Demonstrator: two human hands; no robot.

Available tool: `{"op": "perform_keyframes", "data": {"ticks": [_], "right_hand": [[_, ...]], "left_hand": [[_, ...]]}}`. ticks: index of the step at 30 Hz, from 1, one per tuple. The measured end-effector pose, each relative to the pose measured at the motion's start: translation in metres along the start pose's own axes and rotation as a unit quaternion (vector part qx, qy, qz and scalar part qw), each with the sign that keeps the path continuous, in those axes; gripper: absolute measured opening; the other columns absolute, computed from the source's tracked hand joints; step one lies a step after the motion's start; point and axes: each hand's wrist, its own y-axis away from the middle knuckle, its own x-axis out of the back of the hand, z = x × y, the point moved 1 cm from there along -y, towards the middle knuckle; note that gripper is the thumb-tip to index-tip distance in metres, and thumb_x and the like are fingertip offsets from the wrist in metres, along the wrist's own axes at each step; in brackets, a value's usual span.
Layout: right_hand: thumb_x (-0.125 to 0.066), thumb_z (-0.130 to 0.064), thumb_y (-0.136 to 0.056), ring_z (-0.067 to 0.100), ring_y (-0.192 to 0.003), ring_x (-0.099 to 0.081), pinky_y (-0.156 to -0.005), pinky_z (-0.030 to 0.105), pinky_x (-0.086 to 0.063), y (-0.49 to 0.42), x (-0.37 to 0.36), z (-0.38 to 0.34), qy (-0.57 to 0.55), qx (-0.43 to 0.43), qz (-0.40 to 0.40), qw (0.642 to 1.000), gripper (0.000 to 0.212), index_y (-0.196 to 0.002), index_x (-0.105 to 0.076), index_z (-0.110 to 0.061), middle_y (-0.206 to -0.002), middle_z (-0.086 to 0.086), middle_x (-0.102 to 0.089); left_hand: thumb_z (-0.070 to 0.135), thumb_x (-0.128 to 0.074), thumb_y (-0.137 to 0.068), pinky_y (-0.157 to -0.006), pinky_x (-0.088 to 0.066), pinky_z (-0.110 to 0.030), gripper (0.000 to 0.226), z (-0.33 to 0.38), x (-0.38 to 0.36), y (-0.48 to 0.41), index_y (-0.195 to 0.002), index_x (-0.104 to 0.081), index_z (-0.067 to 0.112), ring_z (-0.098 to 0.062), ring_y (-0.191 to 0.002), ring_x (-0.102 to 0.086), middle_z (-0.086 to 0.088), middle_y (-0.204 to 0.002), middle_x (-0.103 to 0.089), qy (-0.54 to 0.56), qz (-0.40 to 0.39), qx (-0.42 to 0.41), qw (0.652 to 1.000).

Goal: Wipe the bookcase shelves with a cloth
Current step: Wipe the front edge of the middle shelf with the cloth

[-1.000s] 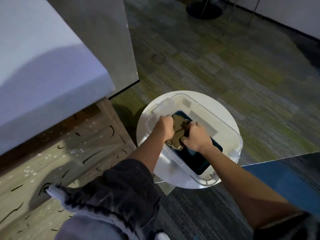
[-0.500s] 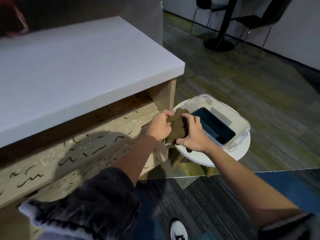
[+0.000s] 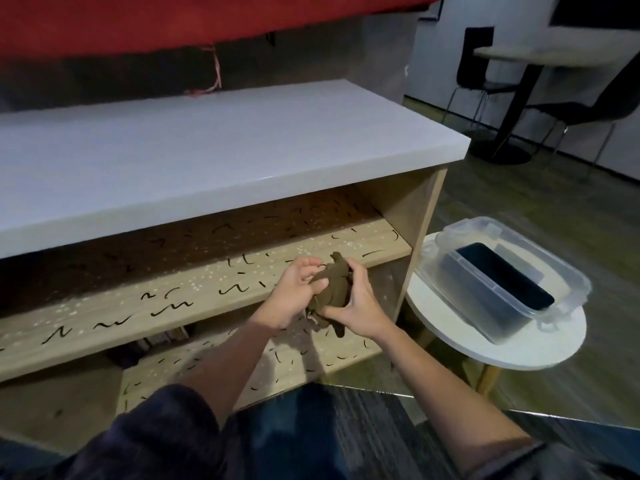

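- The cloth (image 3: 334,285) has been lifted out of the clear tub (image 3: 547,258) and carried across to the bookcase (image 3: 207,150). A second ago it was gripped by both hands inside the tub.
- It is now held in the air just in front of the middle shelf (image 3: 156,303), near its right end, and is not yet laid on the wood.
- The cloth is bunched between the two hands. The fingers and thumb of the left hand (image 3: 294,296) are curled round its left side, and the right hand (image 3: 360,306) is closed round its lower right part.
- Preparation is judged to be over and wiping about to be started. Black squiggles and pale specks are seen across both shelves, so neither looks wiped.
- Counted:
  - one cloth and two hands
  - one bookcase, with one white top and two marked shelves in view
  - one tub with one dark block (image 3: 502,275) inside
  - one small round table (image 3: 519,355) under the tub
  - two dark chairs (image 3: 474,60) behind
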Motion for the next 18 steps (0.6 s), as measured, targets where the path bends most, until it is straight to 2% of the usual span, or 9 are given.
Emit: {"op": "perform_keyframes", "data": {"ticks": [2,4,6,8,11,13,15,16,18], "right_hand": [[-0.075,-0.020,-0.070,0.020,-0.117,-0.038,-0.097,0.033,-0.040,-0.014,0.001,0.003,-0.026,0.017,0.006,0.999,0.083,-0.135,-0.023,-0.023,-0.127,0.004,-0.028],[-0.069,-0.010,-0.075,0.023,-0.116,-0.042,-0.093,0.029,-0.040,-0.031,0.005,0.005,0.001,0.043,0.015,0.999,0.071,-0.132,-0.028,-0.022,-0.126,0.006,-0.032],[-0.064,-0.009,-0.080,0.026,-0.114,-0.045,-0.094,0.028,-0.037,-0.047,0.011,0.008,0.055,0.063,0.046,0.995,0.061,-0.132,-0.033,-0.021,-0.125,0.007,-0.035],[-0.062,-0.015,-0.083,0.030,-0.113,-0.047,-0.098,0.033,-0.037,-0.064,0.019,0.010,0.100,0.056,0.075,0.991,0.057,-0.132,-0.035,-0.021,-0.126,0.009,-0.033],[-0.061,-0.030,-0.084,0.031,-0.116,-0.044,-0.101,0.036,-0.035,-0.079,0.029,0.020,0.161,0.020,0.097,0.982,0.062,-0.136,-0.030,-0.019,-0.129,0.008,-0.027],[-0.061,-0.034,-0.082,0.026,-0.110,-0.045,-0.096,0.037,-0.040,-0.087,0.036,0.030,0.164,0.035,0.121,0.978,0.063,-0.132,-0.026,-0.021,-0.125,0.004,-0.029],[-0.059,-0.035,-0.083,0.024,-0.099,-0.049,-0.086,0.037,-0.044,-0.099,0.044,0.037,0.188,0.052,0.136,0.971,0.051,-0.122,-0.027,-0.026,-0.117,0.003,-0.032],[-0.056,-0.034,-0.085,0.024,-0.094,-0.051,-0.082,0.037,-0.045,-0.108,0.048,0.041,0.207,0.069,0.147,0.965,0.042,-0.118,-0.031,-0.026,-0.115,0.003,-0.035],[-0.051,-0.029,-0.090,0.026,-0.094,-0.053,-0.079,0.038,-0.047,-0.129,0.059,0.049,0.251,0.076,0.187,0.947,0.031,-0.119,-0.042,-0.022,-0.118,0.006,-0.044]], "left_hand": [[-0.008,-0.052,-0.088,-0.076,-0.050,-0.028,0.029,-0.003,0.003,-0.011,-0.107,-0.049,0.014,-0.022,-0.101,-0.056,-0.008,-0.109,-0.060,0.048,0.009,-0.006,0.999],[-0.003,-0.053,-0.090,-0.081,-0.049,-0.030,0.026,-0.005,0.005,-0.023,-0.110,-0.049,0.013,-0.020,-0.099,-0.057,-0.005,-0.107,-0.061,0.036,0.006,-0.039,0.999],[0.010,-0.053,-0.093,-0.082,-0.047,-0.025,0.021,-0.011,0.005,-0.036,-0.112,-0.048,0.015,-0.016,-0.096,-0.056,-0.003,-0.105,-0.059,-0.055,0.005,-0.099,0.994],[0.025,-0.052,-0.094,-0.083,-0.043,-0.023,0.021,-0.021,0.007,-0.050,-0.114,-0.047,0.019,-0.015,-0.101,-0.054,-0.003,-0.110,-0.056,-0.155,0.025,-0.169,0.973],[0.038,-0.042,-0.097,-0.097,-0.040,-0.035,0.031,-0.045,0.013,-0.073,-0.123,-0.048,0.023,-0.018,-0.116,-0.046,-0.001,-0.125,-0.051,-0.328,0.091,-0.216,0.915],[0.041,-0.034,-0.098,-0.111,-0.023,-0.041,0.036,-0.064,0.020,-0.088,-0.127,-0.046,0.024,-0.018,-0.126,-0.038,0.001,-0.133,-0.048,-0.474,0.131,-0.253,0.833],[0.042,-0.029,-0.099,-0.114,-0.005,-0.040,0.039,-0.077,0.027,-0.100,-0.130,-0.044,0.024,-0.014,-0.133,-0.030,0.004,-0.138,-0.044,-0.557,0.152,-0.278,0.768],[0.043,-0.028,-0.099,-0.114,0.000,-0.039,0.040,-0.083,0.030,-0.104,-0.131,-0.043,0.025,-0.012,-0.135,-0.027,0.005,-0.140,-0.042,-0.570,0.166,-0.289,0.751],[0.043,-0.026,-0.099,-0.114,0.002,-0.041,0.042,-0.088,0.033,-0.111,-0.134,-0.040,0.025,-0.012,-0.138,-0.021,0.005,-0.144,-0.036,-0.560,0.197,-0.295,0.749]]}}
